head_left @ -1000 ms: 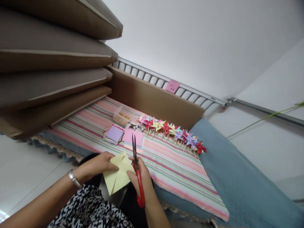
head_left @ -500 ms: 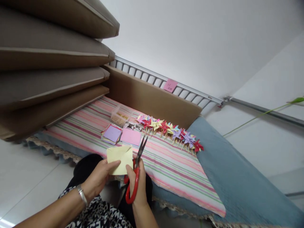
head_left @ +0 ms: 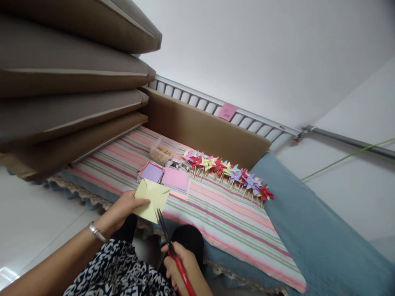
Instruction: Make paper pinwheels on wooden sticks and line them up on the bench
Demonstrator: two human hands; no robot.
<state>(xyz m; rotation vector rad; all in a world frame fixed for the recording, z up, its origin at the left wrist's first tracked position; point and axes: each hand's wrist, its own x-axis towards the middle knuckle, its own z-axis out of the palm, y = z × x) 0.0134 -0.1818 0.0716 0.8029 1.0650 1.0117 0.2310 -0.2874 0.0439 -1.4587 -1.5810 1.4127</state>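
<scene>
A square of pale yellow paper [head_left: 158, 196] is held at its left side by my left hand [head_left: 126, 209], thumb on top. Slits run inward from some of its corners. My right hand [head_left: 185, 261] grips red-handled scissors [head_left: 167, 236], whose dark blades point up and left, with the tips at the paper's lower right edge. Whether the tips touch the paper I cannot tell. Just beyond the paper lie a stack of coloured squares with purple on top [head_left: 152, 172] and another stack with pink on top [head_left: 175, 178].
Several paper pinwheels [head_left: 236, 176] on sticks lie in a row on the striped cloth [head_left: 234, 222]. A clear box [head_left: 160, 153] of small sticks stands behind the stacks. Brown cushions [head_left: 74, 82] are piled at left, and a brown board [head_left: 203, 121] leans against the railing.
The scissors have swung from upright beside the paper to point at its lower right edge. My right hand has moved down, and the paper has turned and shifted slightly left.
</scene>
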